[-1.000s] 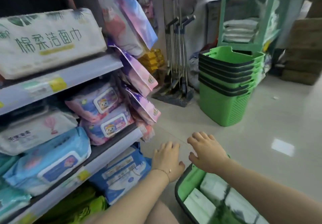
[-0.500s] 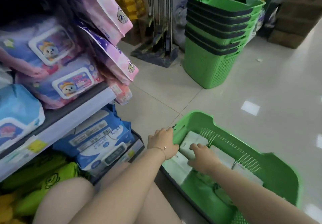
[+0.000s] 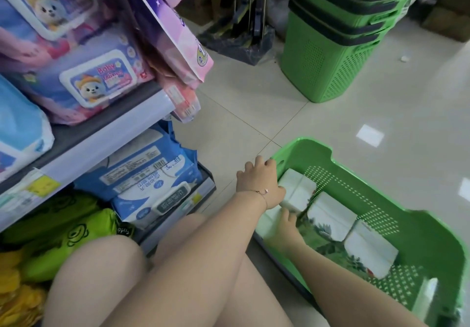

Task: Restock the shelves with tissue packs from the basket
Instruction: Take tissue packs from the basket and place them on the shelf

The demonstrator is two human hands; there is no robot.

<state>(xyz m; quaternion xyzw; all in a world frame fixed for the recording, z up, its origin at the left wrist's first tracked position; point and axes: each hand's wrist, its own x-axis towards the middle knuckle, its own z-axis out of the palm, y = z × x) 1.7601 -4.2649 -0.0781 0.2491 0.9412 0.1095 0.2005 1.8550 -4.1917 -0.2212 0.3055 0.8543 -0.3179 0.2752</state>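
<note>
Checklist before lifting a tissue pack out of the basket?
1. Tissue packs in basket: ok, several lie inside.
2. Right hand on a pack: ok, touches the near-corner pack.
3. Its grip closed: cannot tell, too blurred.
4. Left hand at basket rim: ok, at near corner.
5. Free shelf slot: cannot tell; shelves in view hold wipes packs.

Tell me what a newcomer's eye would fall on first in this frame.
The bright green basket on the floor at lower right, holding white tissue packs, draws the eye first. Both hands meet at its shelf-side corner: the left hand lies over the rim, the right hand reaches in to a pack. Colourful baby wipes packs crowd the shelves at left; a stack of green baskets stands at upper right.
</note>
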